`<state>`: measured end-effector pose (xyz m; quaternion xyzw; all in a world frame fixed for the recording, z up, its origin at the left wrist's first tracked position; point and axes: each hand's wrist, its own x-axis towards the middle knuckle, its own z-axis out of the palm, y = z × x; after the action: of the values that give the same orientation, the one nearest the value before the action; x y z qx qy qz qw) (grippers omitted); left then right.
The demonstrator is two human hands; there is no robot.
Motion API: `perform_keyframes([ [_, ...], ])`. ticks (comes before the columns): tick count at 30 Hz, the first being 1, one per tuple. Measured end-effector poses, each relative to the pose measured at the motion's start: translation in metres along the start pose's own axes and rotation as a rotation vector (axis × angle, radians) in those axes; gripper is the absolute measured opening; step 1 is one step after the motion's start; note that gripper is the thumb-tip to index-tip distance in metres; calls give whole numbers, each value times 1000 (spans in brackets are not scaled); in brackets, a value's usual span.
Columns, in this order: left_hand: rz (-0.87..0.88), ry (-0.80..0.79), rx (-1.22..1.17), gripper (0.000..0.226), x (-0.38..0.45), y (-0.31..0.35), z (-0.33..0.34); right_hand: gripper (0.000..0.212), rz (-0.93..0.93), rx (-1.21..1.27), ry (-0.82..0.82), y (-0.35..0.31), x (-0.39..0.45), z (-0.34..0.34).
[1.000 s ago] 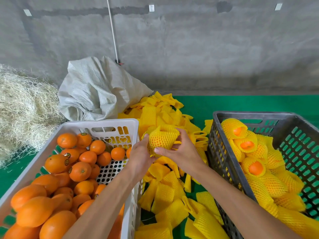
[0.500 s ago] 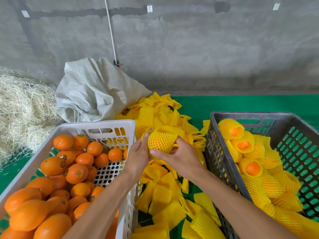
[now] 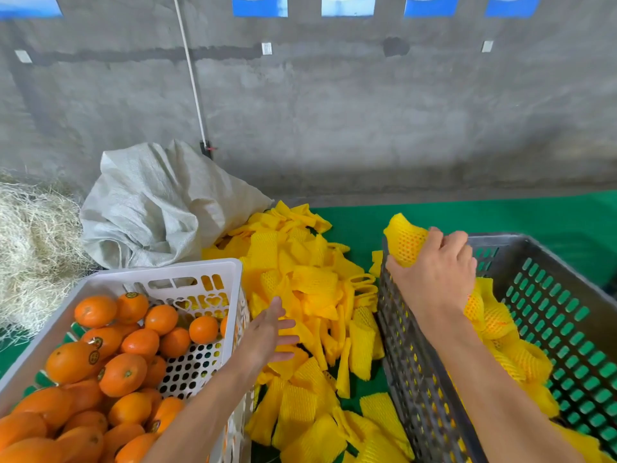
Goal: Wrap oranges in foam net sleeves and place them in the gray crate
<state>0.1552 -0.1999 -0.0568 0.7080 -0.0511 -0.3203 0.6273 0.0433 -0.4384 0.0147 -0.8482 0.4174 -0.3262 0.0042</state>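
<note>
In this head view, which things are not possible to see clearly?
- Head view: the wrapped orange is half covered by the right hand.
- Gray crate: its near end is cut by the frame edge; the right forearm hides part of its contents.
- White crate: lower oranges are buried and cropped.

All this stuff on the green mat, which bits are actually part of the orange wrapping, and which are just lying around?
Part of the job:
- wrapped orange, gripped by the right hand
- gray crate
- pile of foam net sleeves, under the open left hand
- white crate of bare oranges

Just lying about:
- woven sack
- straw
</note>
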Motion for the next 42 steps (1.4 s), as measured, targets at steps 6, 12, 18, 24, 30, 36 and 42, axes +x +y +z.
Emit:
perform_keyframes([
  [6, -52, 4, 18, 62, 3, -1, 2, 75, 180, -143, -44, 30, 12, -1],
  [12, -51, -6, 52, 62, 4, -4, 1, 63, 3, -65, 148, 20, 11, -5],
  [18, 22, -43, 225, 64, 6, -14, -1, 58, -398, 63, -134, -34, -39, 11],
  [24, 155, -222, 770, 48, 4, -37, -3, 77, -660, 6, -871, -48, -78, 36],
  [30, 376, -281, 909, 26, -5, -34, 3, 79, -615, -163, -1385, -47, -81, 30],
  [36, 155, -409, 1295, 16, -7, -39, 3, 87, -795, -521, -1511, -71, -117, 3],
  [42, -2, -382, 1432, 35, -13, -40, 6, 92, -1032, -378, -1613, -98, -185, 1],
])
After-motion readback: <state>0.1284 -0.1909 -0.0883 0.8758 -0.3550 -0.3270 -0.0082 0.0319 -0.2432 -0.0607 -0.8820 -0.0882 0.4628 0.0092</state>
